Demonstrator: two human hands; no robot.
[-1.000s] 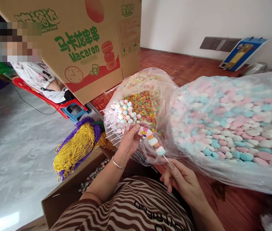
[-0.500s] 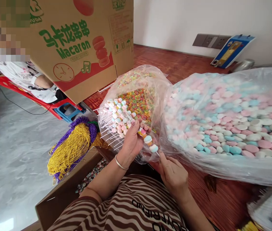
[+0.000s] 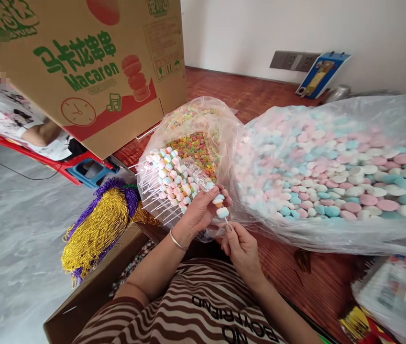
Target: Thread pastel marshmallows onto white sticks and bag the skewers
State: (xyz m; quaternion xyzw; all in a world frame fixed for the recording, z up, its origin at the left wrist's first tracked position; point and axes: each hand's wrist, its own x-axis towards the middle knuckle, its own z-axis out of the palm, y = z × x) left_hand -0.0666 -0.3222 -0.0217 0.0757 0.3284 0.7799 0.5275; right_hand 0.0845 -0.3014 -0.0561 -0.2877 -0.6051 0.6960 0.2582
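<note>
Candy skewer (image 3: 220,206) held between hands over lap, before ring-candy bag (image 3: 195,143). Left hand (image 3: 199,212) clamps sleeve end; right hand (image 3: 240,241) pinches stick. Step: sleeving; next needs straight push.

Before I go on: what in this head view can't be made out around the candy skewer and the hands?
- Skewer: its upper part is hidden inside the narrow clear sleeve and behind the left hand.
- Stick end: covered by the right hand fingertips.
- Finished skewer bundle: count unreadable, pieces overlap.
- Cardboard box contents: mostly hidden by the forearm and striped shirt.
- Packets: cut off by the frame's right edge.
</note>
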